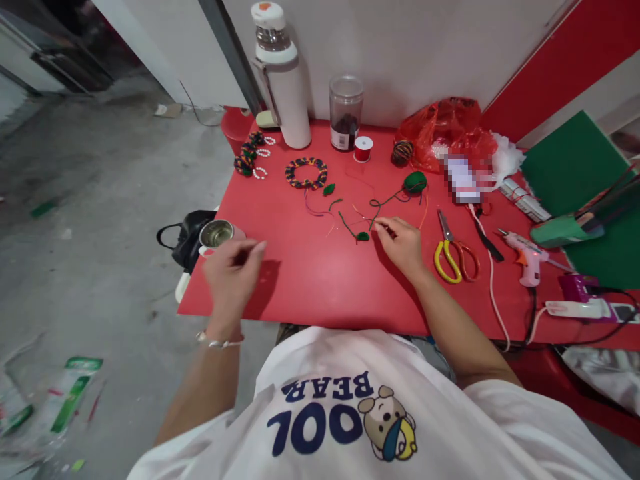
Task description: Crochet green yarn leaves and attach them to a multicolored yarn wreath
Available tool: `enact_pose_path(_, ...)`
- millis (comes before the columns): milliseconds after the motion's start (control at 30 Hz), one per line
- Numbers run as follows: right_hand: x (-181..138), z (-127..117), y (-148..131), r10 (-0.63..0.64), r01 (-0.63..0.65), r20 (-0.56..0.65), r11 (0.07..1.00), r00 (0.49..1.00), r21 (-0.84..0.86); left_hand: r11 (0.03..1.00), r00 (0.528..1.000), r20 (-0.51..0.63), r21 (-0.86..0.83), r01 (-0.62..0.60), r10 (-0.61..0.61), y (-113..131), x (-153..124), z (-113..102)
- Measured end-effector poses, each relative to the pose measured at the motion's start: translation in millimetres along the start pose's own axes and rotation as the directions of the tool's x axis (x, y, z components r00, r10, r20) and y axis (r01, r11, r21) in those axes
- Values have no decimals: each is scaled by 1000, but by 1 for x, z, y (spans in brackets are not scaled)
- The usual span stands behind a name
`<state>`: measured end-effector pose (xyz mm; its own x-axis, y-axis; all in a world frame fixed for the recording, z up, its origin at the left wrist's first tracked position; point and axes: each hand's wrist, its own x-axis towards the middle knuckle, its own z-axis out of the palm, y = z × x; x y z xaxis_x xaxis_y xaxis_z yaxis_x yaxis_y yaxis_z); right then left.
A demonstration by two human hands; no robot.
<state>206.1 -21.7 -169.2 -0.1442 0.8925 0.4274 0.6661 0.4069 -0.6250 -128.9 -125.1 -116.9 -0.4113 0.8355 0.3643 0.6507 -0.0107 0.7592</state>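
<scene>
Our left hand (234, 273), left of centre: fingers curled, grip we cannot tell | our right hand (400, 245), right of centre: fingertips close together, grip also unclear | green yarn leaf (363, 237): centre, near these fingertips

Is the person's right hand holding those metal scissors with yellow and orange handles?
No, the metal scissors lie on the red table, apart from the right hand.

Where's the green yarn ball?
In the head view, the green yarn ball lies right of centre on the table, between the striped ball and the right hand.
</scene>
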Motion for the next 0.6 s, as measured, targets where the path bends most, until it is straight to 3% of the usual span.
enact_pose_path(67, 12, 0, 12, 43, -46, -51, 997, 998, -68, 993, 971, 222, -92, -74, 93, 20, 13, 43)
enact_pose_path(133, 21, 3, 19, 55, -63, -73, 992, 996, -109, 981, 912, 379, -168, -100, 158, 34, 28, 86)
enact_pose_path(200, 25, 6, 21, 30, -41, -84, 991, 996, -128, 974, 891, 417, -202, -100, 178, 41, 40, 120)
enact_pose_path(267, 24, 11, 19, -15, 3, -87, 991, 996, -135, 982, 905, 396, -163, -100, 158, 40, 48, 143)
enact_pose_path(367, 17, 16, 13, -71, 65, -49, 992, 996, -112, 990, 918, 375, -102, -102, 133, 30, 50, 155)
enact_pose_path(500, 9, 18, 6, -115, 116, 21, 992, 993, -51, 987, 898, 410, -91, -130, 157, 20, 45, 154)
enact_pose_path(600, 8, 15, 2, -149, 151, 62, 988, 987, -36, 990, 910, 394, -109, -94, 130, 20, 44, 155)
